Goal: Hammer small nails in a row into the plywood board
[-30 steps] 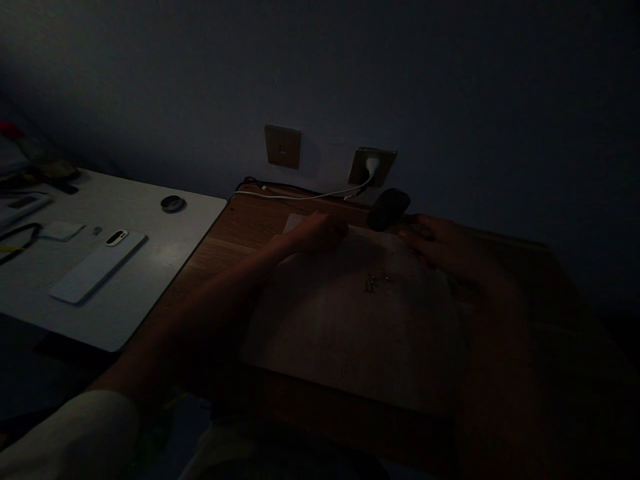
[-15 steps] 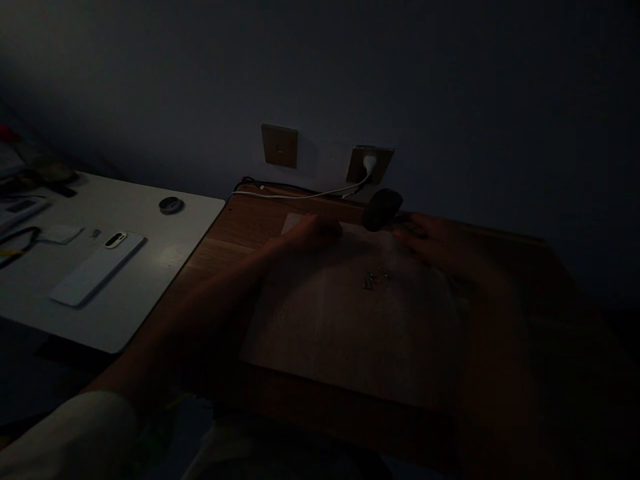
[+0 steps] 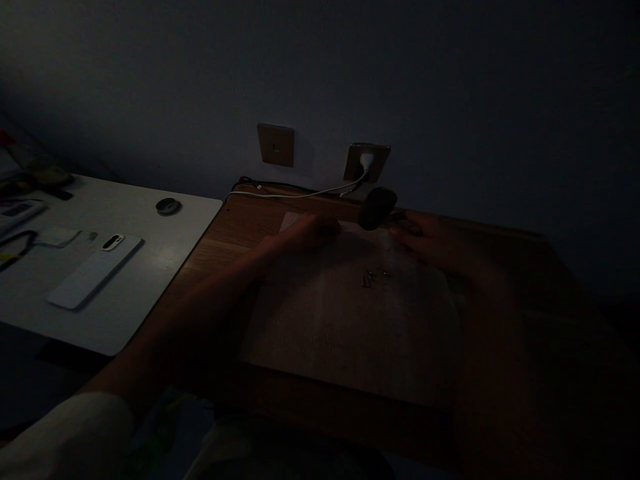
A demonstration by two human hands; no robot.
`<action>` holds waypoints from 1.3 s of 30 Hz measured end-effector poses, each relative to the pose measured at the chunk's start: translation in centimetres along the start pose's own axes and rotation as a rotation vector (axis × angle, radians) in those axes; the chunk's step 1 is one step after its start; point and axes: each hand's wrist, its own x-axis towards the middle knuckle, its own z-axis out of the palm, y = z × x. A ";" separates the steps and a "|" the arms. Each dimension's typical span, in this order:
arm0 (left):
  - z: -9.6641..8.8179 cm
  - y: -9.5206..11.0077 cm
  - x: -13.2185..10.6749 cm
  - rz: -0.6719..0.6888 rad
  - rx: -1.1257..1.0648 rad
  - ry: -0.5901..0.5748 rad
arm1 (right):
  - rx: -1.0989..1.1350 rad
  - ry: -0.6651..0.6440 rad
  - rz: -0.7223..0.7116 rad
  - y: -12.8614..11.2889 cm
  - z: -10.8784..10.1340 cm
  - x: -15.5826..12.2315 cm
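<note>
The scene is very dark. My right hand (image 3: 425, 237) is closed around the handle of a mallet (image 3: 378, 208), whose dark, bulky head is raised over the far part of a thin pale board (image 3: 325, 320). Near the board's far left corner, my left hand (image 3: 313, 232) rests with its fingers curled together. Whatever is between those fingers is too dark to make out. Several small metal nails (image 3: 367, 279) lie loose in a little pile on the board, between my two hands and closer to me.
The board lies on a wooden table (image 3: 220, 243) against the wall. A white cable (image 3: 300, 195) runs along the back edge to a wall socket (image 3: 367, 162). On the white table (image 3: 150, 273) at left are a phone (image 3: 95, 273) and a round dark object (image 3: 168, 206).
The view has shifted slightly. Both hands, the mallet and the nails keep nearly the same places relative to the board.
</note>
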 end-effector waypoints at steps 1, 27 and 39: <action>0.1 0.1 0.0 0.002 0.009 0.002 | 0.000 -0.004 0.005 -0.1 0.0 0.0; 1.1 0.4 0.1 -0.092 -0.209 0.082 | -0.035 -0.144 -0.071 -1.3 2.6 0.9; 1.4 0.0 0.3 -0.080 -0.183 0.080 | -0.101 -0.128 -0.081 -2.0 2.8 0.9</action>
